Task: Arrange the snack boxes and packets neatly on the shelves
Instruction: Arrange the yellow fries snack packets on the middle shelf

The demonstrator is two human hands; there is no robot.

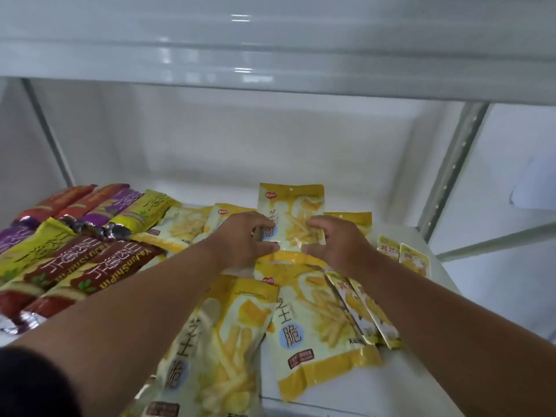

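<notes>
Six yellow fry packets in view on the white shelf (346,386), several part-covered by the arms. Upright-facing packet (291,215) at mid-shelf, long axis running away toward the back wall, pinched at its lower corners by left hand (243,239) and right hand (334,242). Four small yellow sachets (403,255) to the right; red, purple and green tube packs (90,251) at left, cut off by the frame, count unclear
</notes>
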